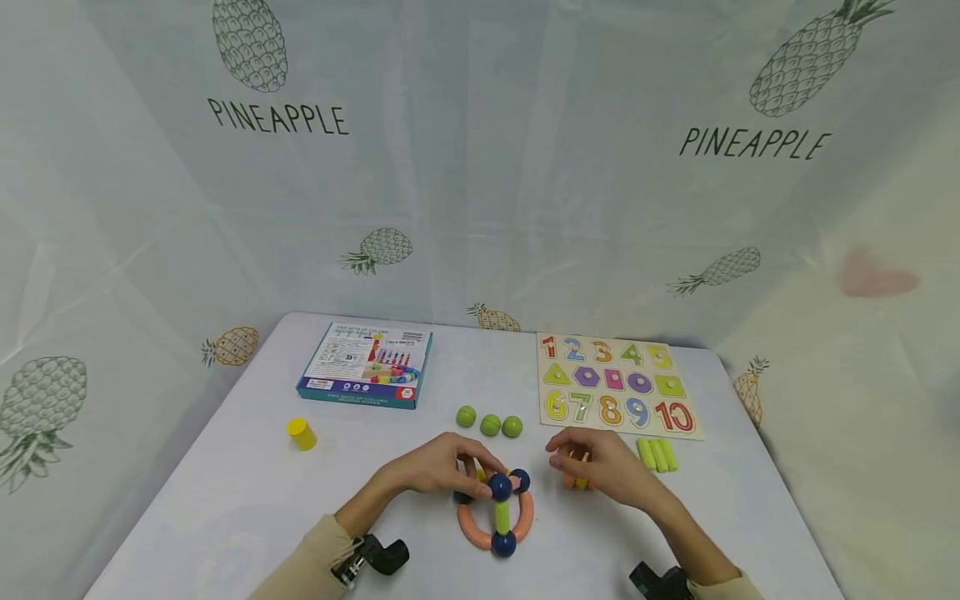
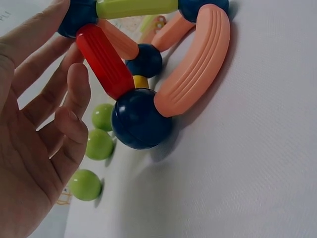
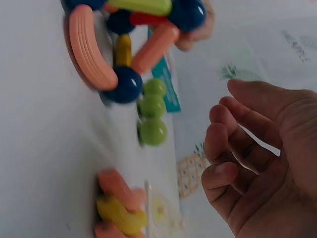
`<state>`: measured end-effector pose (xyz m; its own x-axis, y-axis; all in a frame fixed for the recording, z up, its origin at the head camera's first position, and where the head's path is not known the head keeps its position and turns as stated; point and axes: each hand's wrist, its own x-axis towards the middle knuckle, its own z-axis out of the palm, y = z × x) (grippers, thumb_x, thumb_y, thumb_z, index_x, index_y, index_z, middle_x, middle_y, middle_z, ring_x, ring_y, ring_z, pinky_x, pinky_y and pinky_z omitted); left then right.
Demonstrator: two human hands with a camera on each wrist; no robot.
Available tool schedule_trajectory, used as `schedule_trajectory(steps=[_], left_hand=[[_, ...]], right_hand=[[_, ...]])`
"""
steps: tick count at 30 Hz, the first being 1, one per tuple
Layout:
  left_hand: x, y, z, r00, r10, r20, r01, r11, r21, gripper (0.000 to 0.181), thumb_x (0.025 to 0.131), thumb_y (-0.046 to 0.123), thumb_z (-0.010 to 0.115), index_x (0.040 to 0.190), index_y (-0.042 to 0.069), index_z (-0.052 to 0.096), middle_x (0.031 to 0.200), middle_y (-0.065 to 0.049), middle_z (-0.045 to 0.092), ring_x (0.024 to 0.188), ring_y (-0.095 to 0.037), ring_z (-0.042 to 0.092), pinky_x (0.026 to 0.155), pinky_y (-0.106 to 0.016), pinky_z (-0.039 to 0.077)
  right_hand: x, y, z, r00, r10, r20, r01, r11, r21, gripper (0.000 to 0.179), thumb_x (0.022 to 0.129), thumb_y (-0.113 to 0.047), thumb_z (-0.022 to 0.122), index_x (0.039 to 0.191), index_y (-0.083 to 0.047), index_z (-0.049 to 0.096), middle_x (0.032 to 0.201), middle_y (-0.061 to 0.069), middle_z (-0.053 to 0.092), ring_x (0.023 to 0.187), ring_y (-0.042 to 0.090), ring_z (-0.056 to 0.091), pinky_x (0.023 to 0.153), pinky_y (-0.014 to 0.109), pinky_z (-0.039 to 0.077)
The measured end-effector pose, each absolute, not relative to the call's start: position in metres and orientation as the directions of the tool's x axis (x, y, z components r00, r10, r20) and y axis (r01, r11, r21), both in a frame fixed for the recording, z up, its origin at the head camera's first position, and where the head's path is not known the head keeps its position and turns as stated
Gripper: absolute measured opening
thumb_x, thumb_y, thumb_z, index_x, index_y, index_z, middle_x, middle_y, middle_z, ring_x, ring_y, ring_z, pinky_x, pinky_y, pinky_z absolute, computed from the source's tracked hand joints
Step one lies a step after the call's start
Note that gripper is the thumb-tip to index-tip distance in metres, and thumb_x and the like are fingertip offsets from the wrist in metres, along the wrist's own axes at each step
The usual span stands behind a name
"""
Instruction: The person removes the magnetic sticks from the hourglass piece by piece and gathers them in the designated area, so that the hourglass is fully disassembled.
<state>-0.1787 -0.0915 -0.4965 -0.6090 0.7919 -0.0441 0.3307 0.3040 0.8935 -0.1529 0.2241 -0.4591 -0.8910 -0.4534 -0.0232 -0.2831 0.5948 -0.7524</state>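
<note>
The left hand (image 1: 435, 465) pinches the pyramid's (image 1: 527, 510) apex ball (image 1: 500, 487), its green rod (image 1: 502, 519) slanting up and away, the loose-fingered right hand (image 1: 609, 463) right of the pyramid.

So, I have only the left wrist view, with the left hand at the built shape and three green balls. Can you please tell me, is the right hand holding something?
Observer: No, the right hand holds nothing; the right wrist view shows it apart from the orange and yellow pieces.
Operator: Thank you. And is there something farther to the left of the left hand, which I cannot see?
Observer: Yes, a yellow cylinder is there, on the person's side of a flat box.
</note>
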Motion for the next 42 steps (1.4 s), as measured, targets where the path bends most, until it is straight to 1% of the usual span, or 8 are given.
schedule_trajectory(steps=[3,7,12,16,24,28,35,42], left_hand=[[-0.178,-0.091,-0.495,-0.61,0.791,-0.041,0.342,0.309,0.887,0.033,0.087,0.032,0.08,0.119,0.028,0.074,0.109,0.015,0.071,0.084,-0.009,0.063,0.078,-0.026,0.051],[-0.177,-0.09,-0.493,-0.608,0.794,-0.031,0.353,0.305,0.885,0.034,0.087,0.032,0.08,0.12,0.026,0.073,0.109,0.014,0.07,0.08,-0.006,0.062,0.074,-0.024,0.05],[-0.177,-0.089,-0.495,-0.612,0.79,-0.043,0.341,0.312,0.887,0.034,0.088,0.029,0.08,0.12,0.024,0.072,0.11,0.013,0.069,0.081,-0.005,0.062,0.071,-0.022,0.051],[-0.177,-0.089,-0.497,-0.615,0.787,-0.049,0.336,0.318,0.886,0.034,0.088,0.03,0.08,0.12,0.026,0.072,0.11,0.014,0.069,0.081,-0.005,0.062,0.071,-0.022,0.051],[-0.177,-0.089,-0.495,-0.623,0.781,-0.052,0.329,0.322,0.888,0.034,0.086,0.028,0.082,0.117,0.025,0.072,0.108,0.014,0.069,0.08,-0.006,0.061,0.07,-0.022,0.051],[-0.177,-0.088,-0.495,-0.632,0.773,-0.059,0.33,0.338,0.881,0.033,0.084,0.025,0.084,0.114,0.025,0.071,0.105,0.013,0.069,0.079,-0.006,0.061,0.067,-0.021,0.05],[-0.176,-0.09,-0.501,-0.656,0.752,-0.059,0.325,0.352,0.878,0.027,0.083,0.022,0.084,0.108,0.023,0.074,0.096,-0.007,0.07,0.071,-0.003,0.058,0.064,-0.019,0.046],[-0.175,-0.09,-0.502,-0.654,0.755,-0.055,0.333,0.352,0.875,0.028,0.084,0.024,0.084,0.11,0.023,0.073,0.099,-0.004,0.071,0.072,-0.002,0.059,0.065,-0.019,0.048]], right_hand=[[-0.149,0.209,-0.465,-0.849,-0.527,-0.043,-0.304,0.554,-0.775,0.022,0.095,-0.037,0.07,0.112,-0.024,0.073,0.085,-0.01,0.064,0.075,0.011,0.06,0.064,0.026,0.051],[-0.146,0.196,-0.473,-0.798,-0.603,-0.024,-0.351,0.496,-0.794,0.023,0.095,-0.032,0.071,0.114,-0.019,0.074,0.086,-0.011,0.066,0.076,0.009,0.059,0.066,0.026,0.05],[-0.144,0.187,-0.482,-0.739,-0.673,-0.027,-0.368,0.438,-0.82,0.018,0.095,-0.022,0.071,0.112,-0.026,0.071,0.088,-0.009,0.068,0.077,0.007,0.06,0.068,0.024,0.05],[-0.143,0.183,-0.484,-0.745,-0.666,-0.044,-0.342,0.437,-0.832,0.019,0.094,-0.02,0.072,0.111,-0.027,0.068,0.086,-0.008,0.066,0.077,0.007,0.059,0.068,0.023,0.049],[-0.143,0.177,-0.482,-0.757,-0.651,-0.046,-0.333,0.446,-0.831,0.019,0.092,-0.036,0.074,0.108,-0.028,0.068,0.082,-0.009,0.065,0.074,0.007,0.058,0.066,0.023,0.048],[-0.142,0.174,-0.483,-0.765,-0.643,-0.042,-0.327,0.444,-0.834,0.021,0.09,-0.039,0.075,0.107,-0.028,0.068,0.08,-0.008,0.065,0.071,0.007,0.057,0.064,0.023,0.047],[-0.14,0.168,-0.481,-0.768,-0.64,-0.03,-0.328,0.434,-0.839,0.029,0.089,-0.038,0.077,0.113,-0.027,0.065,0.08,-0.006,0.065,0.069,0.007,0.056,0.062,0.022,0.046],[-0.139,0.163,-0.477,-0.755,-0.654,-0.048,-0.363,0.477,-0.8,0.037,0.089,-0.037,0.078,0.122,-0.025,0.066,0.082,-0.01,0.063,0.071,0.005,0.056,0.061,0.022,0.047]])
